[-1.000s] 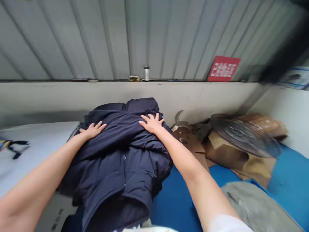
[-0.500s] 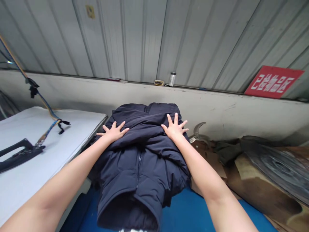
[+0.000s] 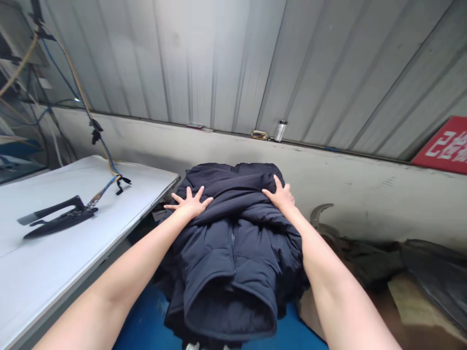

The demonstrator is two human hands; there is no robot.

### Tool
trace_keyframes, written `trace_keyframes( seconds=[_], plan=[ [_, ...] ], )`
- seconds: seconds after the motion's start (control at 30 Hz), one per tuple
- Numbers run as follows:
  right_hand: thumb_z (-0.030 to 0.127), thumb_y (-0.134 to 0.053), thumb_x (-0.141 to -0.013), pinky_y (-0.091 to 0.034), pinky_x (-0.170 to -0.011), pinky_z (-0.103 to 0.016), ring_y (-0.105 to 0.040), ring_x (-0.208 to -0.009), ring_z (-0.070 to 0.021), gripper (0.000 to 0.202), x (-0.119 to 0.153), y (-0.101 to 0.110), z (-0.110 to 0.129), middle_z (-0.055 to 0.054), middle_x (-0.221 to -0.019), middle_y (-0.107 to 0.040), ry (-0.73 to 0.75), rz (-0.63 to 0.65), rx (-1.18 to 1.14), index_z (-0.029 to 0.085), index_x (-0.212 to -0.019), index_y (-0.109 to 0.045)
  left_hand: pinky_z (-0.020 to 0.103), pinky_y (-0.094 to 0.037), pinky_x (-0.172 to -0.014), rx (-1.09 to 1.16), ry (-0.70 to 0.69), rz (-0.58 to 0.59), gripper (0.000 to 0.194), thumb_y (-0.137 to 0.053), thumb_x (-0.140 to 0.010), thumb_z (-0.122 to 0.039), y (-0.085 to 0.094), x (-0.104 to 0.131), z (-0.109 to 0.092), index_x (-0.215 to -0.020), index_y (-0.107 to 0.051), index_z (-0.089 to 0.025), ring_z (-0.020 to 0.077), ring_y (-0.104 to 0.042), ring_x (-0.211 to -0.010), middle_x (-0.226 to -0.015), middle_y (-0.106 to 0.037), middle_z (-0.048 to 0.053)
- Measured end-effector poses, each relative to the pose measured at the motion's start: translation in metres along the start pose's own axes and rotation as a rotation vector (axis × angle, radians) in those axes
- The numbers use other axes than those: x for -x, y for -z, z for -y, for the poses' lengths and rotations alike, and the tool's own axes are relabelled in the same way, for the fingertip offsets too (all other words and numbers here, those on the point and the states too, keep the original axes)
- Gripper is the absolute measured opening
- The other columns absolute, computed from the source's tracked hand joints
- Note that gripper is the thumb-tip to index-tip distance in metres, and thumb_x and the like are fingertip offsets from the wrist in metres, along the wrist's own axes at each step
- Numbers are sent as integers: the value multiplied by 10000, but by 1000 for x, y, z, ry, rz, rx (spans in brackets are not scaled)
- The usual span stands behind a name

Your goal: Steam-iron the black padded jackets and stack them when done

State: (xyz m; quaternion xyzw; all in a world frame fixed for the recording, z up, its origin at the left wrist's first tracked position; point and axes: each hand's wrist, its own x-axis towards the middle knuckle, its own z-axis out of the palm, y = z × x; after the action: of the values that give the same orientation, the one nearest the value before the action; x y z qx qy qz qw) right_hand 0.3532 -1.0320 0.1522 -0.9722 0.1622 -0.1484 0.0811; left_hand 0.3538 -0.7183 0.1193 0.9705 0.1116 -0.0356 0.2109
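Note:
A dark navy padded jacket (image 3: pixel 251 248) lies in a bunched pile, its zip running down the middle and its wide collar opening facing me. My left hand (image 3: pixel 190 203) rests flat on the pile's left side, fingers spread. On the right edge my right hand (image 3: pixel 281 195) touches the same cloth, thumb and forefinger apart; its other fingers bend over the side and are partly hidden. Folds of fabric cross between both hands.
To the left, a black-handled iron (image 3: pixel 62 218) with a cord lies on a white-topped table (image 3: pixel 146 189). A blue surface (image 3: pixel 146 316) shows under the jacket. Cardboard and dark cloth (image 3: pixel 375 262) lie at right. Behind runs a wall ledge with a small cylinder (image 3: pixel 280 131) and red sign (image 3: pixel 445 145).
The view has swung left, showing more of the table and iron. My right hand's outer fingers have bent over the jacket's edge; the left stays spread on it.

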Motion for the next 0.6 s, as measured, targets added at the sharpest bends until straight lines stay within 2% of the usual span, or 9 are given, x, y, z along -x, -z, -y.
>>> trace_keyframes(
  seconds=[0.13, 0.17, 0.23, 0.3, 0.33, 0.4, 0.5, 0.6],
  plan=[
    [752, -290, -724, -351, -867, -494, -443, -1116, -361, 794, 4, -14, -10, -163, -1258, -357, -113, 213, 9, 341, -1395, -187, 811, -73, -765, -7, -14, 23, 828, -270, -580, -836, -13, 5, 7, -1324, -264, -474, 568, 64, -1240, -1499, -63, 6],
    [763, -292, -711, -316, -885, -540, -376, -1170, -391, 794, 4, -12, -9, -168, -1305, -326, -121, 215, 55, 338, -1380, -242, 807, -86, -774, -7, -20, 34, 829, -273, -577, -838, -13, 5, 9, -1323, -267, -475, 564, 62, -1243, -1500, -62, 1],
    [752, -319, -709, -218, -927, -611, -177, -1272, -424, 776, 4, -4, -2, -146, -1412, -207, -63, 136, 165, 322, -1355, -315, 796, -85, -801, -20, -38, 27, 828, -275, -579, -836, -9, 6, 12, -1324, -260, -475, 551, 79, -1249, -1500, -61, -8],
    [696, -303, -758, -136, -968, -624, -23, -1318, -382, 708, 4, 6, 7, -73, -1471, -103, 86, 45, 220, 335, -1366, -284, 784, -37, -835, -49, -80, -32, 815, -262, -598, -825, -2, 7, 14, -1334, -231, -474, 530, 124, -1253, -1501, -37, -26],
    [666, -278, -786, -115, -982, -621, 3, -1328, -354, 666, 5, 10, 11, -35, -1480, -87, 163, 42, 222, 357, -1375, -250, 778, -13, -848, -59, -106, -59, 801, -249, -613, -817, 1, 8, 15, -1338, -210, -478, 519, 143, -1256, -1501, -19, -41],
    [630, -232, -819, -119, -978, -636, -3, -1337, -328, 597, 8, 12, 16, 17, -1483, -102, 254, 163, 206, 415, -1375, -201, 770, -1, -863, -56, -136, -46, 771, -222, -638, -802, 6, 9, 17, -1341, -172, -490, 508, 137, -1264, -1499, -4, -64],
    [633, -230, -815, -148, -925, -696, 19, -1335, -346, 583, 10, 7, 19, 36, -1485, -93, 217, 419, 214, 448, -1366, -193, 774, -27, -858, -20, -140, 68, 770, -203, -636, -808, 10, 10, 18, -1340, -152, -499, 523, 75, -1267, -1499, -32, -60],
    [645, -249, -801, -112, -905, -726, 13, -1328, -375, 608, 8, 11, 25, 24, -1487, -88, 169, 469, 269, 432, -1369, -209, 769, -35, -863, 2, -173, 90, 792, -184, -621, -824, 16, 10, 21, -1341, -145, -499, 526, 77, -1265, -1500, -22, -61]
  ],
)
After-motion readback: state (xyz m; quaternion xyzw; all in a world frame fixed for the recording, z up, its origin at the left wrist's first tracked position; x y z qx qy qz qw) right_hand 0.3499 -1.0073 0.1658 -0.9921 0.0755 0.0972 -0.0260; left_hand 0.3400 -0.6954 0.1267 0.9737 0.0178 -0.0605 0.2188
